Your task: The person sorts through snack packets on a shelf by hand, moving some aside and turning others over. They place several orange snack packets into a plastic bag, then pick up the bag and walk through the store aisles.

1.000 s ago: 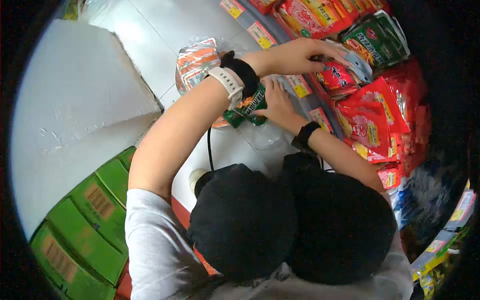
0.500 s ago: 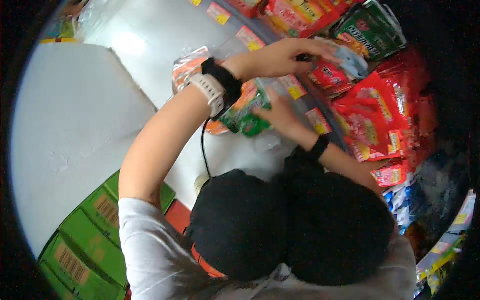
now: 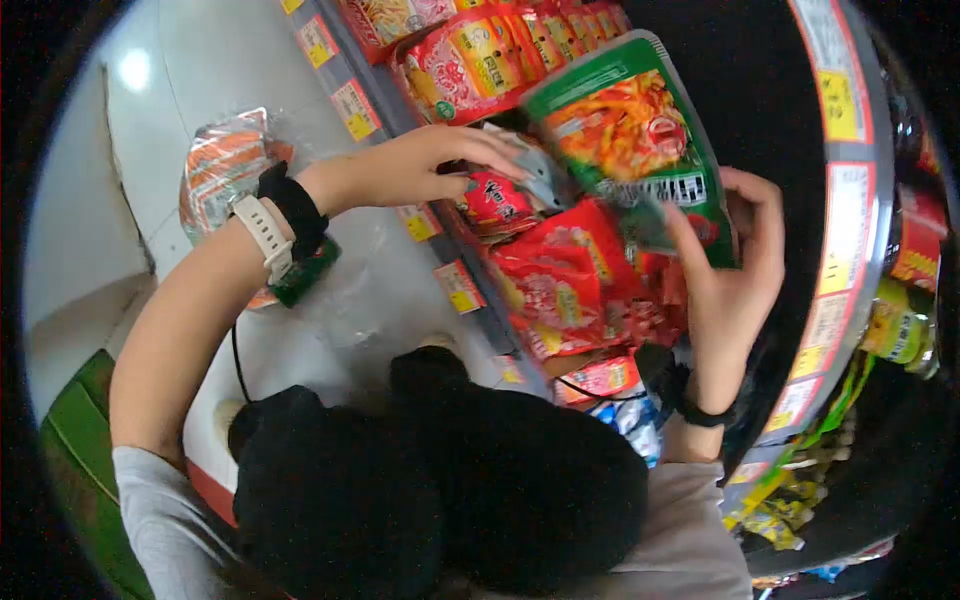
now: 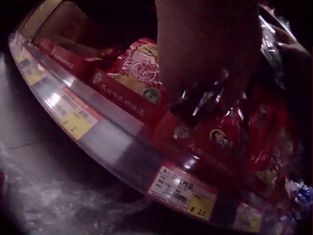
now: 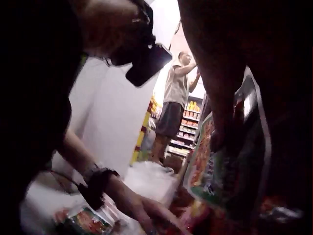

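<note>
Head view, one o'clock: green packet (image 3: pixel 620 130) partly covered
The right hand (image 3: pixel 738 280) hides its lower part; at ten, a black strap (image 3: pixel 297 208) overlaps orange packs (image 3: pixel 222 170).

Smooth, shiny plastic forms the green packet (image 3: pixel 625 125); the red packets (image 3: pixel 560 285) are glossy, creased plastic. Paper-looking price labels (image 4: pixel 171 190) sit behind a clear plastic strip (image 4: pixel 111 147). The floor (image 3: pixel 210 65) is smooth, shiny tile. The sleeve (image 3: pixel 180 515) is matt, soft-looking cloth.

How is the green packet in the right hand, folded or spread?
Spread: in the head view, the green packet shows its broad food picture with no visible fold, the right hand gripping near one end.
</note>
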A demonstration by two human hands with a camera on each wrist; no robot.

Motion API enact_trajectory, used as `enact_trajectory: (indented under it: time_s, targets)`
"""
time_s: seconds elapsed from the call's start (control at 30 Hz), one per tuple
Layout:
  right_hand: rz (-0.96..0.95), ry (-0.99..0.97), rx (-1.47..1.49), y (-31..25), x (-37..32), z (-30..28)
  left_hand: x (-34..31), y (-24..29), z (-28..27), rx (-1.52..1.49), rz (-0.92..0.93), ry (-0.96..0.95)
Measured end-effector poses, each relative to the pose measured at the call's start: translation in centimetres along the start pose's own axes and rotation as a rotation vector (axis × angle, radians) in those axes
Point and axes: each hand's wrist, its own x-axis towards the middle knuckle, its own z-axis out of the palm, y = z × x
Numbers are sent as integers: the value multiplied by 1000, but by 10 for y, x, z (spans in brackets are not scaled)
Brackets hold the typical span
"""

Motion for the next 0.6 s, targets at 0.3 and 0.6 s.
enact_trajectory:
  time_s: [0.3,0.6]
  targets:
    - [-36,-388,-583,74,88,50,0,-9,8,88,197,63]
    - [-310,-539,-518,96,109,89,-1,-7,15,70,215,118]
